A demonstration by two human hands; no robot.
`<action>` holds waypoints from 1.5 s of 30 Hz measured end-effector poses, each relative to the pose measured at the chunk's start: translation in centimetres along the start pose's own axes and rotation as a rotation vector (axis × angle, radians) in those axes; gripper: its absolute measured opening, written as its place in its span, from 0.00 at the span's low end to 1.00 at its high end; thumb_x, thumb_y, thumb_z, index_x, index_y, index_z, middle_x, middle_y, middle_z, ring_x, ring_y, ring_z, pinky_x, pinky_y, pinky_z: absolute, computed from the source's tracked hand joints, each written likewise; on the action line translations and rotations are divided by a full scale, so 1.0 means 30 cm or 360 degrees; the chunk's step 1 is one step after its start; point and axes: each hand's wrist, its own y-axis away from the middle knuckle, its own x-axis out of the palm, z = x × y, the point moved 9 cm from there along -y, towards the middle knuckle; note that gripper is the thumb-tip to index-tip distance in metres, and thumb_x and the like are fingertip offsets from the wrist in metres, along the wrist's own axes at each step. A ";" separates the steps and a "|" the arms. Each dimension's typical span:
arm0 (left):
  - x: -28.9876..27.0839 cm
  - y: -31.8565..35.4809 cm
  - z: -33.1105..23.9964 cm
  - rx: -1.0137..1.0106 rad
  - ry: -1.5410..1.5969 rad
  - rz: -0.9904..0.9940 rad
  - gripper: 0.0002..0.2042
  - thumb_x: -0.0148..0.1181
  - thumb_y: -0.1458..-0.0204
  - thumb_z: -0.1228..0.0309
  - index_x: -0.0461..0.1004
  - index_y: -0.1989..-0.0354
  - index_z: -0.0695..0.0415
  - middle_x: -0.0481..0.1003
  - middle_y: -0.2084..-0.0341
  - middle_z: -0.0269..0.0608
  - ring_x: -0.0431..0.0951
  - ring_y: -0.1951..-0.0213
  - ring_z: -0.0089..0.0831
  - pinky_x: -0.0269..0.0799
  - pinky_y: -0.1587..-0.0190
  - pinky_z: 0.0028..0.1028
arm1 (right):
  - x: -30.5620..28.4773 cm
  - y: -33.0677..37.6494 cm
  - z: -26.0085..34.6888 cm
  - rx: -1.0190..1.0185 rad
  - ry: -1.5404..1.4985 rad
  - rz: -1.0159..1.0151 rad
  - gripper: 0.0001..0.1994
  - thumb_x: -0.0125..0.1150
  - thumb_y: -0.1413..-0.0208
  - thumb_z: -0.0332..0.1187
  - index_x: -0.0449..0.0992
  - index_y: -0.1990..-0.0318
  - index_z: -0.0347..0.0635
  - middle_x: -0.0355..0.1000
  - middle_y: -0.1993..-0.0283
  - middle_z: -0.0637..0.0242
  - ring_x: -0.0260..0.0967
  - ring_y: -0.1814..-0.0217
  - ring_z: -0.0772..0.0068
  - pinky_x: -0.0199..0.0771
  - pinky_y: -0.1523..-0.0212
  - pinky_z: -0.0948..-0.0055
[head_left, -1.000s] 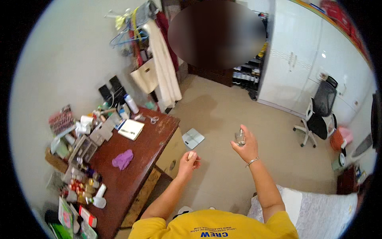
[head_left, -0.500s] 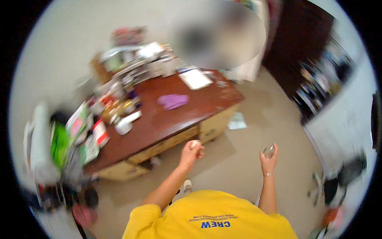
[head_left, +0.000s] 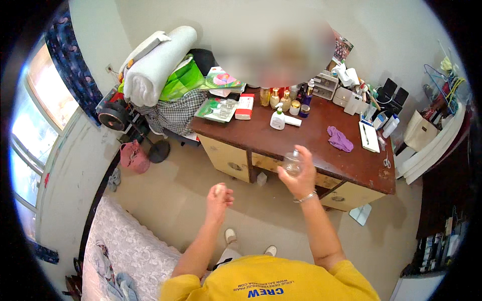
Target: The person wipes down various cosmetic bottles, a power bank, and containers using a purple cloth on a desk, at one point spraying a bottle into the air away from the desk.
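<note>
My right hand is closed around a clear glass perfume bottle with a silver spray top, held upright in front of the desk's near edge. My index finger lies at the top of the bottle. Lower and to the left, my left hand is closed in a loose fist above the floor. Something small and pale shows between its thumb and fingers, too little to name. Beyond my hands stands a dark red-brown desk with cream drawers. A white pump bottle and a crumpled purple cloth lie nearest on its top.
Cosmetic bottles crowd the desk's back. A notepad and scissors lie at its right. On the left are a rolled white quilt, a fan, a pink basket and a bed. A scale lies on the floor.
My view has turned left, bringing the bed and window in. My right hand has risen with the perfume bottle and is now in front of the desk. My left hand stays closed.
</note>
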 end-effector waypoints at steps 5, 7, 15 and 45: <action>-0.402 0.001 -0.120 0.0080 0.0106 -0.0279 0.14 0.52 0.41 0.63 0.64 0.50 0.56 0.73 0.68 0.39 0.72 0.74 0.23 0.70 0.71 0.23 | 0.419 -0.042 0.187 -0.0157 -0.0046 0.0249 0.38 0.71 0.63 0.36 0.61 0.40 0.49 0.70 0.53 0.57 0.69 0.52 0.56 0.71 0.53 0.64; -0.561 -0.009 -0.155 0.0078 0.0147 -0.0347 0.15 0.53 0.41 0.63 0.64 0.50 0.55 0.74 0.68 0.38 0.72 0.74 0.22 0.71 0.71 0.23 | 0.598 -0.044 0.256 -0.0123 -0.0074 0.0407 0.39 0.71 0.62 0.36 0.59 0.38 0.50 0.69 0.52 0.56 0.69 0.52 0.55 0.71 0.52 0.63; -1.109 0.036 -0.187 0.0075 0.0486 -0.0615 0.14 0.53 0.42 0.62 0.65 0.53 0.54 0.73 0.68 0.37 0.72 0.74 0.24 0.70 0.72 0.24 | 1.334 0.096 0.613 -0.0269 -0.0171 0.1000 0.37 0.69 0.60 0.39 0.60 0.40 0.45 0.68 0.47 0.54 0.67 0.47 0.54 0.68 0.48 0.63; -2.158 -0.087 -0.604 0.0333 0.0569 -0.1664 0.12 0.53 0.42 0.62 0.67 0.55 0.56 0.74 0.72 0.36 0.72 0.75 0.23 0.68 0.72 0.24 | 3.073 -0.243 1.002 0.0075 -0.1003 0.0865 0.34 0.70 0.57 0.34 0.59 0.43 0.39 0.69 0.58 0.58 0.69 0.61 0.67 0.71 0.59 0.71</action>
